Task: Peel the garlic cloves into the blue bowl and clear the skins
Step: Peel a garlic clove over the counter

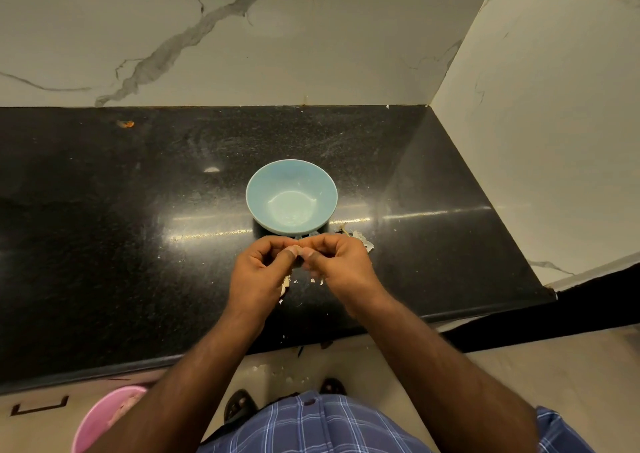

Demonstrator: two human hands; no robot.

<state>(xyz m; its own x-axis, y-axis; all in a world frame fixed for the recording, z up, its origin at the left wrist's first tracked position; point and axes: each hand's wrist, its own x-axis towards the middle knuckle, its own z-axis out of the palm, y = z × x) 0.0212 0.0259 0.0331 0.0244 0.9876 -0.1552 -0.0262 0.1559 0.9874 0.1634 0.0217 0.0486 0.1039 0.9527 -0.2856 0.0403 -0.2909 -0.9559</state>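
I see both grips meeting just before the blue bowl [291,196]; left hand [258,272] and right hand [337,262] pinch one garlic clove [297,247] between curled fingertips; skins [362,239] lie on the table [104,210].

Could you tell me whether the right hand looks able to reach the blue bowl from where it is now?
Probably yes: the right hand sits just in front of the blue bowl, nothing between them, though it is pinching a garlic clove.

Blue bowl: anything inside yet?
The bowl holds no whole clove; only faint pale specks lie on its floor. Both hands pinch a clove just in front of it; the near outer base is hidden.
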